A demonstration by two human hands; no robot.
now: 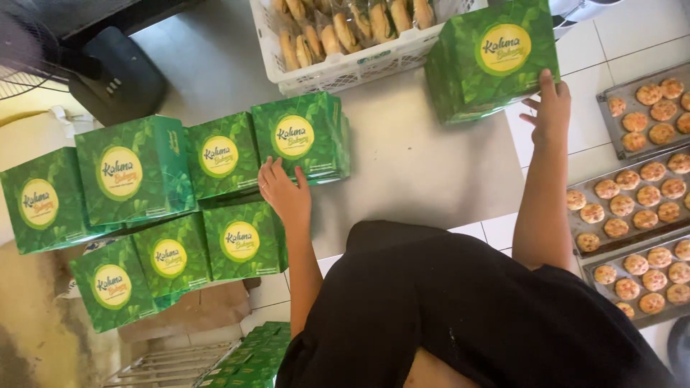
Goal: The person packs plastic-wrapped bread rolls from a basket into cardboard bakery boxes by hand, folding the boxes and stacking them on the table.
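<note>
A view from above a person in a black top, working at a grey counter (pixel 402 165).

At the far left sits a cluster of closed green boxes (pixel 136 176) printed with leaves and a round yellow label. They stand side by side in two rough rows, touching one another, some overhanging the counter's near edge. Below them, near the floor, lies a stack of flat green cartons (pixel 251 356).

The left hand (pixel 285 192) lies flat, palm down, fingers (pixel 269 172) spread and loosely extended. It presses against the near side of the rightmost box in the cluster (pixel 302 136) and grips nothing.

At the top centre stands a white plastic crate (pixel 345 68) filled with wrapped pastries.

To the right, another green box (pixel 492 57) sits tilted on the counter's far right corner, just beside the crate. The right hand (pixel 550 108) is open, its fingers spread and touching the box's lower right corner without closing around it.

At the far right, metal trays (pixel 611 241) of round golden cookies lie on a white tiled surface.

Judging by this, finished boxes are being gathered into the group: one is being nudged into line while the next is fetched. The coming move seems to call for a fuller grasp of the tilted box and sliding it left to join the others.
</note>
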